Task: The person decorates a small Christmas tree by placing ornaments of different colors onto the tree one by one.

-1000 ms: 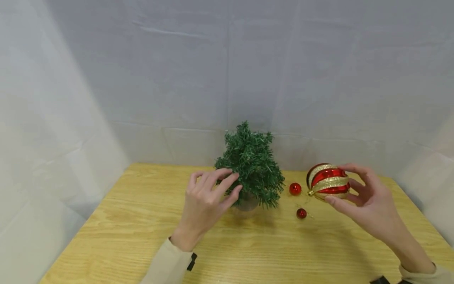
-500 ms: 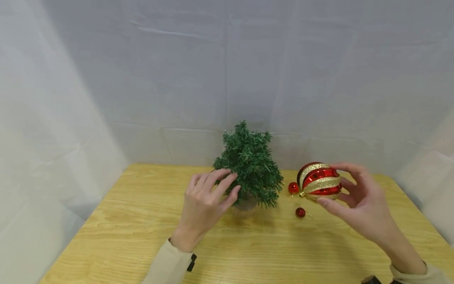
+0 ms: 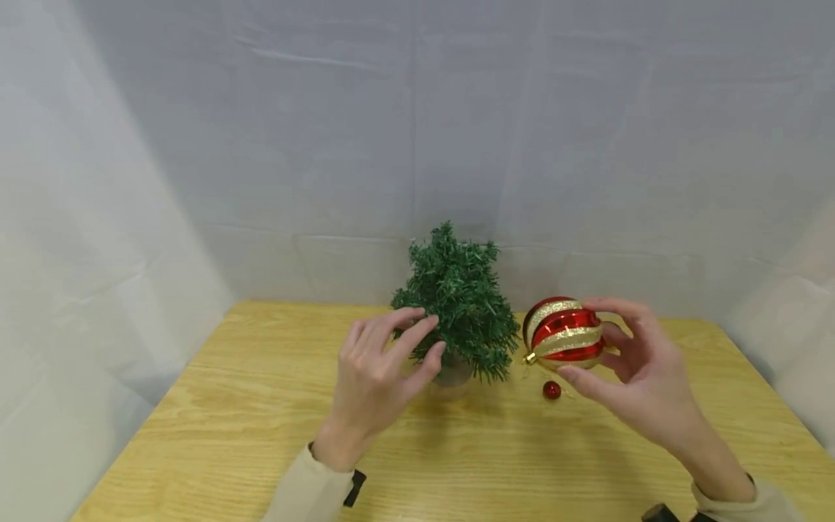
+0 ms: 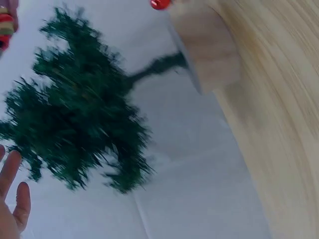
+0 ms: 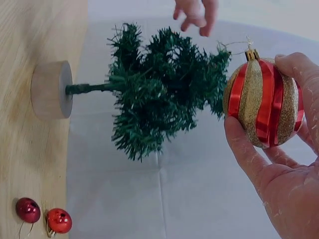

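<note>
A large red and gold striped Christmas bauble (image 3: 566, 332) is held up between the thumb and fingers of my right hand (image 3: 642, 370). Its gold cap points left toward a small green artificial Christmas tree (image 3: 457, 297); in the right wrist view a thin hanging loop (image 5: 239, 44) sticks out from the cap. The tree stands upright on a round wooden base (image 5: 51, 90). My left hand (image 3: 378, 362) hovers at the tree's left side, fingers loosely bent and apart, holding nothing; its fingertips overlap the lower branches in the head view.
Two small red baubles (image 5: 59, 220) with thin loops lie on the wooden table (image 3: 274, 406) right of the tree; in the head view the large bauble hides one, leaving the nearer small bauble (image 3: 551, 390) visible. A pale cloth (image 3: 313, 145) hangs behind the table.
My right hand has carried the striped bauble leftward, closer to the tree, so that it now covers the farther small red bauble. The left hand has stayed nearly still.
</note>
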`<state>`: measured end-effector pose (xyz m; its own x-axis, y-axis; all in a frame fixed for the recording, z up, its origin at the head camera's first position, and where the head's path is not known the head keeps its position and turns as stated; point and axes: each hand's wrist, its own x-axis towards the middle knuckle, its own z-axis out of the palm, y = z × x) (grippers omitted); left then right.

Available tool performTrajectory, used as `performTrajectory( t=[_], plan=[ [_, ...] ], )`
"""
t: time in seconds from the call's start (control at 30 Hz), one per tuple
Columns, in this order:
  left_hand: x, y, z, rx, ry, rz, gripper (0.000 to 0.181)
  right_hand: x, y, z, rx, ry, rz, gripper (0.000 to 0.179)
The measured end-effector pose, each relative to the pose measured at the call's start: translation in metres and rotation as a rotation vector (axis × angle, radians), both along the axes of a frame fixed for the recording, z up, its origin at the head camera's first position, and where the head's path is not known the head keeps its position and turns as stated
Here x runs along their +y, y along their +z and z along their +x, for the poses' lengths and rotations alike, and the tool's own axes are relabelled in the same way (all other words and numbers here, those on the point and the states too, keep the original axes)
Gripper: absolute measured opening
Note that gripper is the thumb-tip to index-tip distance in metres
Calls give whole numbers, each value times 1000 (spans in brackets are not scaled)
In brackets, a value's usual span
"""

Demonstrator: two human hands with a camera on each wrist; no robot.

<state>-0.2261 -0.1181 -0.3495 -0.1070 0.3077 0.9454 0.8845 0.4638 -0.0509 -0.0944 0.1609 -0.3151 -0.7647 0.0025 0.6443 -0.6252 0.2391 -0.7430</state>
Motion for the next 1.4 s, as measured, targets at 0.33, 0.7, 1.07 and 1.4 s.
performTrajectory(
  t=[0.33, 0.7, 1.07, 1.4],
  plan=[
    [14, 8, 31, -196, -320, -59, 22, -18, 3, -4, -6, -61, 42, 78],
    [29, 6, 43, -358, -282, -22, 27, -36, 3, -8, -22, -103, 66, 84],
    [29, 4, 40, -373, -363, 68, 8, -36, -1, -11, 4, -144, 133, 81],
    [23, 2, 39, -402, -401, 82, 6, -36, -3, -12, 24, -190, 251, 84]
  ],
)
